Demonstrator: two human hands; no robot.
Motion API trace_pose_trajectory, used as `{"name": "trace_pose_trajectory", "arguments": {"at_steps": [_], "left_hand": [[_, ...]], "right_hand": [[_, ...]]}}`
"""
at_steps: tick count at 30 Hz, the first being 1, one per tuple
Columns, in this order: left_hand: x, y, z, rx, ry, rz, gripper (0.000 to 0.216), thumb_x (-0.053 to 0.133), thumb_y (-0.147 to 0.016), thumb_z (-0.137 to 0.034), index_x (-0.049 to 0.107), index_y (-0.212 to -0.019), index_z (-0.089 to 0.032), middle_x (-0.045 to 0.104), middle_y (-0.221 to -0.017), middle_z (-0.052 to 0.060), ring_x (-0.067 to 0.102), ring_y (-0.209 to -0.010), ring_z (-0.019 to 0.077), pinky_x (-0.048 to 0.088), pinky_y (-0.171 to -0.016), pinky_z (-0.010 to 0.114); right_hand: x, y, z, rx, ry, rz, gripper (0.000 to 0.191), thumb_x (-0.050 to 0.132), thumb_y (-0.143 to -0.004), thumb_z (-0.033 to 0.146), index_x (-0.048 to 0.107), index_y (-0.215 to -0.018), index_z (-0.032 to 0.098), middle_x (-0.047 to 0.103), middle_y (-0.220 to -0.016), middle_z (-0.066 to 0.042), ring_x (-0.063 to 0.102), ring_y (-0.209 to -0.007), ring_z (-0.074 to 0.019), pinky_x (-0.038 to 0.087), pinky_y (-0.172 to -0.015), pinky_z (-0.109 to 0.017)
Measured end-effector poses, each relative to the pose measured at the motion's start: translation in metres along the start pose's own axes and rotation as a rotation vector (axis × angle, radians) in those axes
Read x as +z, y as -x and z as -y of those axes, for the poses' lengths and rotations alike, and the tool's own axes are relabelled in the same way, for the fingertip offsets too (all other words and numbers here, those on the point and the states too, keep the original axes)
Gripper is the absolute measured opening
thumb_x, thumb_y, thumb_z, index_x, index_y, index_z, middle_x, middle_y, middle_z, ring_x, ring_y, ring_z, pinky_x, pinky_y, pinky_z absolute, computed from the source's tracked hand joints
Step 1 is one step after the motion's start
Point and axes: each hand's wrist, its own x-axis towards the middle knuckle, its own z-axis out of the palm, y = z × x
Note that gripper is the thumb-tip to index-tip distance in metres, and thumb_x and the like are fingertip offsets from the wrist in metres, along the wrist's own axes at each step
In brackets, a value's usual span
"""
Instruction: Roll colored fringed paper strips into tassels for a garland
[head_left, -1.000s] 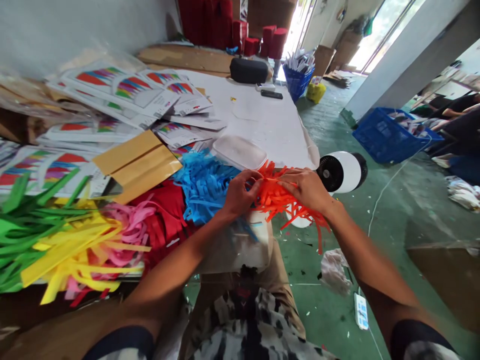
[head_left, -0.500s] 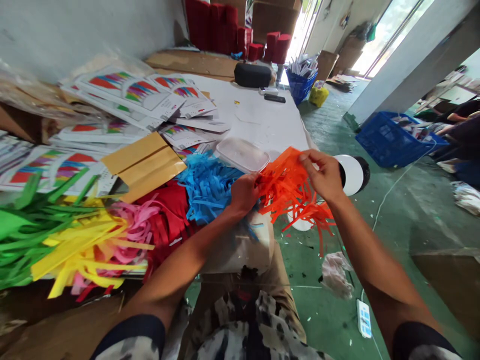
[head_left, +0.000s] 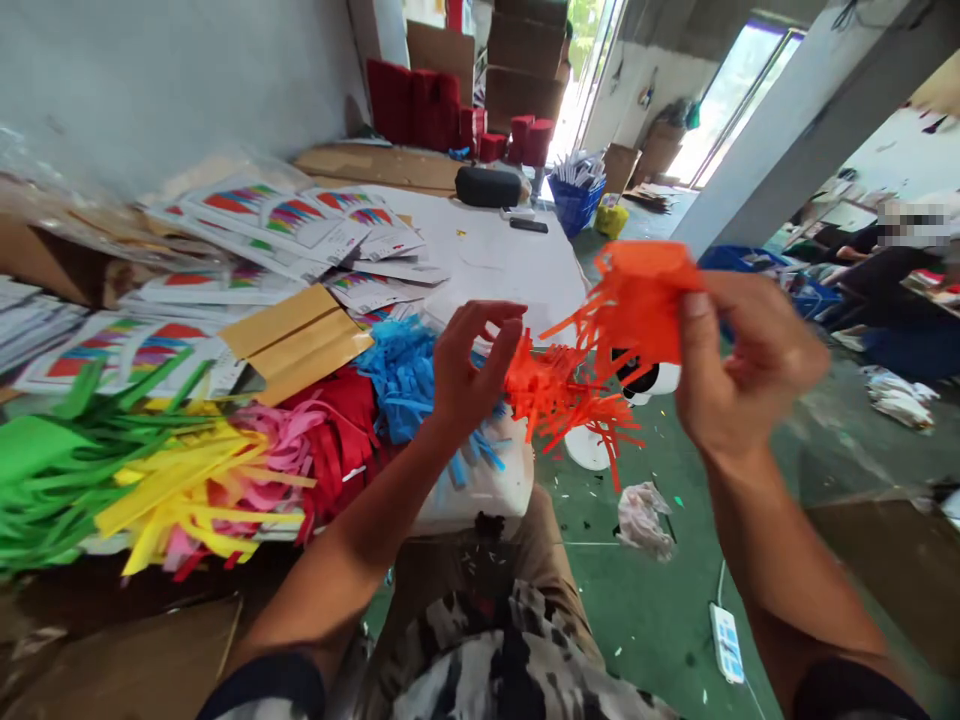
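Pinched in my right hand [head_left: 739, 360] is an orange fringed strip [head_left: 649, 290], raised to the right of the table and partly blurred. More orange fringe [head_left: 551, 390] lies at the table's right edge, some strands hanging over it. My left hand [head_left: 476, 360] hovers beside that pile with its fingers apart and nothing between them. Under and left of it is a heap of blue fringe [head_left: 397, 375]. Farther left lie red fringe [head_left: 341, 425], pink fringe [head_left: 281, 440], yellow fringe [head_left: 195, 485] and green fringe [head_left: 67, 480].
Printed sheets [head_left: 292, 225] and a tan folded card [head_left: 296, 340] cover the table's left part. A black case [head_left: 487, 187] sits at the back of the white tabletop [head_left: 480, 235]. On the floor are a blue basket [head_left: 576, 200], a crumpled bag [head_left: 645, 520] and a power strip [head_left: 725, 642]. A person sits far right.
My right hand has moved right and up, drawing an orange fringed strip away from the pile. My left hand has let go of the orange fringe and opened. The view has shifted slightly.
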Motion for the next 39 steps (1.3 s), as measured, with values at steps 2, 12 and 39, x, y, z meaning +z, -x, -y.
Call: {"name": "trace_pose_trajectory", "arguments": {"at_steps": [2,12,39], "left_hand": [[-0.016,-0.004,-0.035,0.064,0.055,0.061,0.020,0.066,-0.099,-0.035,0.070,-0.117,-0.027,0.074,-0.112,0.003,0.068,-0.106,0.0181,0.055,-0.088,0.033],[-0.059,0.027,-0.077,-0.124,0.147,0.187,0.012,0.070,-0.095,-0.030,0.064,-0.087,-0.024,0.068,-0.090,0.000,0.064,-0.084,0.0148,0.058,-0.079,0.032],[-0.093,0.037,-0.089,-0.740,0.596,0.895,0.036,0.083,-0.080,-0.056,0.071,-0.083,-0.022,0.072,-0.073,0.004,0.066,-0.058,0.0161,0.053,-0.049,0.027]], "right_hand": [[0.006,0.014,0.017,0.005,-0.060,0.112,0.024,0.062,-0.102,0.026,0.078,-0.118,0.035,0.079,-0.109,-0.001,0.074,-0.102,-0.0246,0.057,-0.092,-0.047],[0.002,0.035,0.061,0.147,-0.336,0.465,0.031,0.063,-0.102,0.035,0.070,-0.132,0.033,0.073,-0.130,-0.006,0.069,-0.118,-0.0277,0.055,-0.102,-0.049],[-0.007,0.072,0.065,0.522,-1.011,0.876,0.029,0.080,-0.087,0.048,0.069,-0.079,0.022,0.066,-0.090,-0.003,0.063,-0.083,-0.0182,0.054,-0.072,-0.033]]}}
